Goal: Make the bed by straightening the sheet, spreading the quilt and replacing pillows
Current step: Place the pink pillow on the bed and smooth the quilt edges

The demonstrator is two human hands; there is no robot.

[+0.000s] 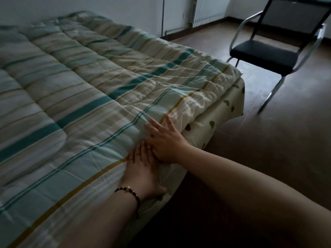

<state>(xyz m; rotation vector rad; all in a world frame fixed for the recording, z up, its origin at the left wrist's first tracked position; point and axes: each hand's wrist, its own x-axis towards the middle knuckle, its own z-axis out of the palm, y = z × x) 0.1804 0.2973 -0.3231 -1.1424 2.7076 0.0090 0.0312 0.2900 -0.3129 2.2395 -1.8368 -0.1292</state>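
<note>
Quilt [93, 97]: striped in teal, cream and mustard; spread across the bed from far left to the near right edge, wrinkled towards the right corner.
Sheet [211, 122]: pale checked fabric with dark heart shapes; shows only along the right side of the bed, below the quilt's edge.
Left hand [143, 169]: flat, palm down on the quilt's near right edge; fingers straight and together, gripping nothing; a dark beaded bracelet [130, 191] circles the wrist.
Right hand [164, 140]: flat on the quilt's edge just beyond the left hand, overlapping its fingertips; fingers spread, gripping nothing.
Chair [275, 45]: black seat, metal frame; stands on the floor [268, 140], far right, well apart from the bed.
Radiator [209, 9]: white, against the far wall.
</note>
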